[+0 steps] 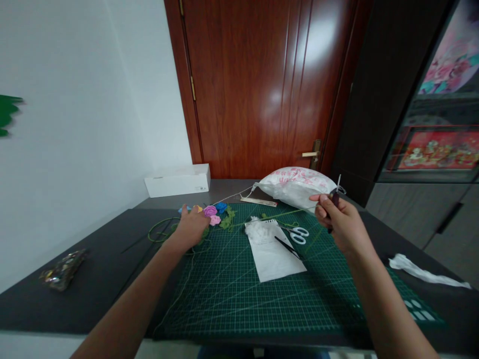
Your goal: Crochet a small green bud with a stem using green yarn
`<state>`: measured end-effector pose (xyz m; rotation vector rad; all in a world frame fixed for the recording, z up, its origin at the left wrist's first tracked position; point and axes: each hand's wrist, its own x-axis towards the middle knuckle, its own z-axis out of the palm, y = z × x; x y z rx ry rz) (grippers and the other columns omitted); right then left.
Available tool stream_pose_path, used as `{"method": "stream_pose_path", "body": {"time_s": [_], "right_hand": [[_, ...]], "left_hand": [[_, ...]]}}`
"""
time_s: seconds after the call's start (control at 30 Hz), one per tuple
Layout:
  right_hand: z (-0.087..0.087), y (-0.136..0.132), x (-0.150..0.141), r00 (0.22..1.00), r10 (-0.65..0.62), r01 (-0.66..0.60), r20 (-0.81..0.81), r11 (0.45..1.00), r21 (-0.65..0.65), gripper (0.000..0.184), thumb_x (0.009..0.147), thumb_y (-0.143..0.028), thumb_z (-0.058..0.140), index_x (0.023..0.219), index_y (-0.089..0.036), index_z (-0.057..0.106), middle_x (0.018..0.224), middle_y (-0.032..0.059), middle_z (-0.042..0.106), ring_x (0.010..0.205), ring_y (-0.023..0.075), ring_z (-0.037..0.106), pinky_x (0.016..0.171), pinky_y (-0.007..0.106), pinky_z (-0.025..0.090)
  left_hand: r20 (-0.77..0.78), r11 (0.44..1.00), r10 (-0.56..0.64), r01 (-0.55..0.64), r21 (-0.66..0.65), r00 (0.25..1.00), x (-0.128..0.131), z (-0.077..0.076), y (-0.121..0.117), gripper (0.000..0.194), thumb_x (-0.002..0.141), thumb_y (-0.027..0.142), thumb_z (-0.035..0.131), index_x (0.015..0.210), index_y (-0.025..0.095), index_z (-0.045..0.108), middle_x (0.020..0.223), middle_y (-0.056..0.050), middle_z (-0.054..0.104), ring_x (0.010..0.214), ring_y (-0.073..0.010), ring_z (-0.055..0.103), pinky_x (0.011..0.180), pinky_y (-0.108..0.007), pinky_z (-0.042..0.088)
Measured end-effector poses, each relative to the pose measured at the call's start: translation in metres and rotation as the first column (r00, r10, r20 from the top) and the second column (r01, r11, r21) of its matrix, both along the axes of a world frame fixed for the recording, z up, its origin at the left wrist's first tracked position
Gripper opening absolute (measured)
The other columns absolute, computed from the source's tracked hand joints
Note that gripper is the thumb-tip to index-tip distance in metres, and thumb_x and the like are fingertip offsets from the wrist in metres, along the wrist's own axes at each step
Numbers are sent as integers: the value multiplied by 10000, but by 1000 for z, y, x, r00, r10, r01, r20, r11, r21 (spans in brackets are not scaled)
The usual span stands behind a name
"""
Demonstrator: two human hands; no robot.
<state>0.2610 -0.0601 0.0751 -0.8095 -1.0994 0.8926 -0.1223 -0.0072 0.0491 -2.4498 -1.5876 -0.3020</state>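
Observation:
My left hand [191, 225] is over a cluster of crocheted flowers at the mat's far left, fingers stretched out among them. A purple flower [210, 211], a pink flower [215, 220] and a blue flower [221, 207] show beside it; whether it grips one is hidden. Green yarn [227, 219] lies to their right. Raised over the mat's right side, my right hand [341, 217] is closed around a dark-handled tool [335, 199] with a thin metal tip pointing up. A thin green strand stretches across toward this hand.
On the green cutting mat [232, 294] lie white paper [275, 264] with white fluff [259, 232], black tweezers [286, 245] and white-handled scissors [299, 235]. Behind are a stuffed plastic bag [295, 182], a ruler [258, 201] and a white box [177, 180]. A crinkled packet [64, 270] lies left, white cloth [422, 271] right.

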Motion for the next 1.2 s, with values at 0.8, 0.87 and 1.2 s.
{"method": "stream_pose_path", "body": {"time_s": [0.8, 0.87, 1.2], "right_hand": [[-34, 0, 5, 694, 718, -682, 54, 679, -272, 374, 961, -495, 650, 885, -131, 682, 495, -112, 347, 422, 46, 205, 413, 209, 149], [-34, 0, 3, 679, 730, -683, 83, 669, -293, 392, 965, -502, 640, 889, -120, 691, 495, -105, 366, 422, 45, 219, 414, 212, 152], [-38, -1, -16, 490, 812, -738, 319, 580, -343, 530, 973, -590, 569, 917, -92, 743, 508, -78, 451, 423, 49, 319, 434, 206, 241]], "left_hand": [[321, 920, -259, 334, -205, 911, 148, 25, 119, 380, 969, 352, 650, 1299, 167, 617, 1310, -114, 639, 1100, -273, 663, 905, -477, 585], [371, 934, -231, 312, -174, 899, 161, 37, 130, 385, 969, 349, 650, 1307, 169, 612, 1317, -118, 635, 1101, -269, 663, 904, -477, 585], [330, 885, -204, 318, -340, 922, 252, -21, 141, 369, 976, 348, 640, 1302, 178, 615, 1317, -119, 636, 1100, -263, 663, 912, -476, 583]]}}
